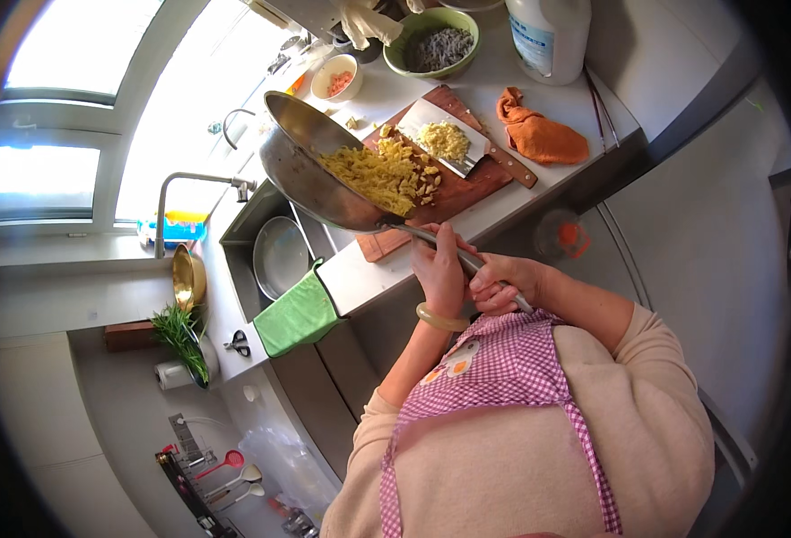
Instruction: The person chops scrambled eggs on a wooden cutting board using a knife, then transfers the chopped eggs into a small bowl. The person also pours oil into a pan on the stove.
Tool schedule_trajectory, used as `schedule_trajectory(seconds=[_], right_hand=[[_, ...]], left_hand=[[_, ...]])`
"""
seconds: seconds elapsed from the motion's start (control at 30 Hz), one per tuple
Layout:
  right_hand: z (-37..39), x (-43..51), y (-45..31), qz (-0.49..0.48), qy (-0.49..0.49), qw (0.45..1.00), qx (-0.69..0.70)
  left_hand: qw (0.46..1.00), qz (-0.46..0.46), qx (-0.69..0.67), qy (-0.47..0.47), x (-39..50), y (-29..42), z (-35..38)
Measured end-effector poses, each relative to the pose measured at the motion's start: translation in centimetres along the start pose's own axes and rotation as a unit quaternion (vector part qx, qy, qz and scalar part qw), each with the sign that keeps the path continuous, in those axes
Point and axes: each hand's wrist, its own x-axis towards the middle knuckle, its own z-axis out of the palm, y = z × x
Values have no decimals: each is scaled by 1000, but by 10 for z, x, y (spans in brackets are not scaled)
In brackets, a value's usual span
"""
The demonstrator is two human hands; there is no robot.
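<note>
Both my hands grip the long handle of a metal wok. My left hand, with a bangle at its wrist, holds the handle nearer the pan. Closer to my body, my right hand is closed around the handle's end. The wok is tilted, its mouth towards a wooden cutting board. Yellow chopped food stretches from inside the wok to over the board; where the two portions meet cannot be told. A cleaver lies on the board with pale yellow minced food on its blade.
Left of the board is a sink with a pan inside and a green cloth over its edge. Behind stand a green bowl, a small white bowl and a large jug. An orange cloth lies to the right.
</note>
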Motion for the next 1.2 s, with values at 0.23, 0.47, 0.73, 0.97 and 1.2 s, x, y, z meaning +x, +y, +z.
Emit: schedule_trajectory(seconds=[0.23,0.47,0.73,0.97,1.2], right_hand=[[-23,-14,-15,50,-103,991,64],[-39,-27,-6,73,-150,975,149],[-57,-25,-5,90,-139,969,183],[-63,-22,0,106,-173,954,221],[-61,-29,11,99,-240,944,202]], left_hand=[[999,-3,20,42,-6,9,29],[994,6,75,79,-21,7,49],[992,-16,81,97,-18,0,54],[986,4,138,97,-12,-5,51],[988,1,116,98,-32,-1,59]])
